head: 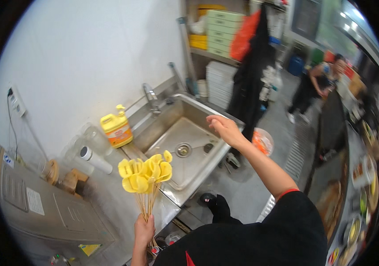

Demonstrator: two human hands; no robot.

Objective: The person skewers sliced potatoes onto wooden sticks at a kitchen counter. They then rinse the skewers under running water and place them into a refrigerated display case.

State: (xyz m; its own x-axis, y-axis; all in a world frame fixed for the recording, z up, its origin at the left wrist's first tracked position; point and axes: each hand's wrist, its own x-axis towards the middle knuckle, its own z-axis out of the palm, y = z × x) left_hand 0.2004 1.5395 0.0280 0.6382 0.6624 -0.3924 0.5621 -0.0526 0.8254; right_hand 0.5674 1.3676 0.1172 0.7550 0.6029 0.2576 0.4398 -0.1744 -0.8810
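My left hand (144,229) grips a bunch of thin wooden skewers (148,202) by their lower part, over the front of the steel counter. Yellow slices (146,173), perhaps potato, are threaded on the upper ends, near the sink's front left corner. Above the right rim of the stainless steel sink (166,124), my right hand (224,128) hangs in the air with fingers loosely bent and nothing visible in it. The basin holds a round drain (183,150) and a small dark round piece (208,147). A chrome faucet (151,98) rises at the back.
A yellow pump bottle (116,128), a white flask (96,160) and clear jars (98,138) line the wall. A steel appliance (43,202) occupies the left. Black cloth (251,73) hangs beyond the sink. Another person (319,79) bends over at the far right.
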